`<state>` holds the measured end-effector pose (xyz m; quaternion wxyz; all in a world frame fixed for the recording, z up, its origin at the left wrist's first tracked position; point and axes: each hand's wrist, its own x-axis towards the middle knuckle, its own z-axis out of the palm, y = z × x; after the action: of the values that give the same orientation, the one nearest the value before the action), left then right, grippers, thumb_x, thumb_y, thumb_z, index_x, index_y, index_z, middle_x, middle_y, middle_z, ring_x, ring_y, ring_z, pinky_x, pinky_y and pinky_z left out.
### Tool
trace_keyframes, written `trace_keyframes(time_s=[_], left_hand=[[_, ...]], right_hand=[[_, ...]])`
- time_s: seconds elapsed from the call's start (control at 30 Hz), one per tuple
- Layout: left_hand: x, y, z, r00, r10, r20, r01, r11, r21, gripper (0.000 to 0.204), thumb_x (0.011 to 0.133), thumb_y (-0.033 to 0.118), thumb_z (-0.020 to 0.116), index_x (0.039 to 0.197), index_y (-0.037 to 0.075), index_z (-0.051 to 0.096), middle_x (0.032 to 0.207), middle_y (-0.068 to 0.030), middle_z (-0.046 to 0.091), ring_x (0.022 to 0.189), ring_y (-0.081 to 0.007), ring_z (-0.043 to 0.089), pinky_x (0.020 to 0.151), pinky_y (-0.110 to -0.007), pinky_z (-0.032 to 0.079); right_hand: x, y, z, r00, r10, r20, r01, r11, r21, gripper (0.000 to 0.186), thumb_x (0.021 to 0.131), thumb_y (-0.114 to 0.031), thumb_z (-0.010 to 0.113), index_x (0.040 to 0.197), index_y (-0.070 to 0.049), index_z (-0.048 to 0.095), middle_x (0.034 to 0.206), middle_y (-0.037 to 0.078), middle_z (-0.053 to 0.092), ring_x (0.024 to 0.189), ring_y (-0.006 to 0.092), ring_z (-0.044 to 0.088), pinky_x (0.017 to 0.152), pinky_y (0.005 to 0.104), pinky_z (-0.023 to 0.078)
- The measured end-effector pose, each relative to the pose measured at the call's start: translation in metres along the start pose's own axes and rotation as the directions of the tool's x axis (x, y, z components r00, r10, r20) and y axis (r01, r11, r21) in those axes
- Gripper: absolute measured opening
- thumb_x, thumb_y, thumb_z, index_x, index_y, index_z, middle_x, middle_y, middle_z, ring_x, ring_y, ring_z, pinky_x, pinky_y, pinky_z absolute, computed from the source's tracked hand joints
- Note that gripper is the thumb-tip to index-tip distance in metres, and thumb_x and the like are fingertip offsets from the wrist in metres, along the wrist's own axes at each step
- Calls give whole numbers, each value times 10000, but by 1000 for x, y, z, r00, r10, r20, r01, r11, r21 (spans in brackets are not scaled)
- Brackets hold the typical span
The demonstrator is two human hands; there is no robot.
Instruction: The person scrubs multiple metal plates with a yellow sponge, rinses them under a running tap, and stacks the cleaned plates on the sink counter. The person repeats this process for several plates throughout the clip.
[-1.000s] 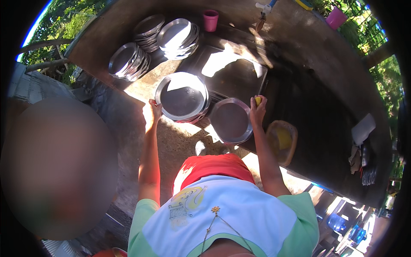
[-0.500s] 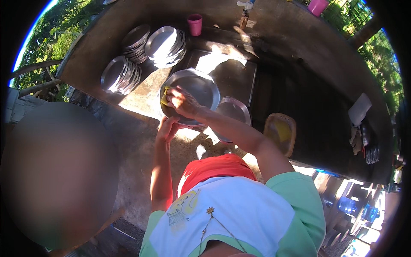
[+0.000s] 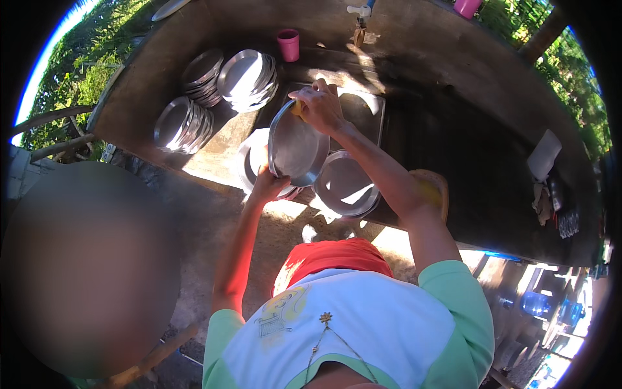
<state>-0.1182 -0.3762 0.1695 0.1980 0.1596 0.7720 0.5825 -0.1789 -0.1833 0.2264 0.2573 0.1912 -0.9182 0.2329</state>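
A round metal plate (image 3: 297, 144) is held tilted above the worktop, its near rim gripped by my left hand (image 3: 268, 184). My right hand (image 3: 322, 110) is closed on a yellow sponge (image 3: 297, 109), which presses against the plate's far rim. Most of the sponge is hidden by my fingers. Below the lifted plate, partly covered by it, sit other metal plates (image 3: 249, 161). More plates (image 3: 346, 183) lie stacked to the right, beneath my right forearm.
Several stacks of metal plates (image 3: 241, 72) stand at the back left, near a pink cup (image 3: 289, 47). A tap (image 3: 358, 11) is on the back wall. An oval container (image 3: 444, 187) sits partly behind my right arm. Utensils (image 3: 568, 223) lie at far right.
The plate has been lifted and tipped up on its side, uncovering plates beneath. My right hand has moved with the sponge from the plate's left inside to its far rim.
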Motion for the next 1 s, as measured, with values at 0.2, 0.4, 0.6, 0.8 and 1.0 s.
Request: trace_keyframes(time_s=[0.2, 0.4, 0.6, 0.8, 1.0], left_hand=[[21, 4, -28, 988, -133, 83, 151, 951, -272, 469, 704, 17, 584, 1147, 45, 435, 766, 4, 524, 591, -58, 440, 500, -215, 358], [33, -54, 29, 875, 187, -447, -279, 949, -149, 723, 740, 40, 522, 1355, -20, 147, 1122, -191, 519, 976, -266, 537, 867, -351, 411], [57, -48, 85, 696, -12, -718, -435, 789, -435, 591, 731, -7, 525, 1251, -21, 244, 1050, -183, 520, 871, -257, 597, 691, -315, 508], [27, 9, 84, 873, -204, -443, -44, 871, -489, 979, 630, 84, 773, 1364, 72, 126, 1304, -222, 325, 1086, -324, 508, 844, -420, 482], [24, 25, 93, 891, 447, 73, -326, 520, 790, 849, 634, 69, 712, 1368, 125, 291, 1437, -161, 207, 1289, -390, 259, 1025, -493, 270]], right_hand=[[-4, -7, 18, 889, -456, 44, 458, 881, -116, 380, 772, -116, 540, 1148, -167, 555, 1064, -29, 591, 1145, 188, 421, 960, 483, 261], [-38, 34, 75, 427, 880, 208, -579, 90, 811, 262, 798, -105, 564, 1051, -41, 592, 861, 96, 634, 803, 168, 608, 716, 318, 471], [-112, -4, 98, 268, 667, 695, -282, -636, 718, 262, 762, -201, 634, 969, -48, 583, 908, 52, 593, 908, 180, 556, 744, 360, 455], [-107, 63, 42, 477, 794, 377, -264, -280, 923, 341, 680, -3, 608, 994, -36, 479, 828, 55, 545, 686, 171, 571, 569, 309, 499], [-86, 53, -10, 673, 738, 58, -459, 355, 814, 245, 747, -69, 630, 954, -3, 515, 790, 36, 555, 662, 98, 533, 564, 233, 452]])
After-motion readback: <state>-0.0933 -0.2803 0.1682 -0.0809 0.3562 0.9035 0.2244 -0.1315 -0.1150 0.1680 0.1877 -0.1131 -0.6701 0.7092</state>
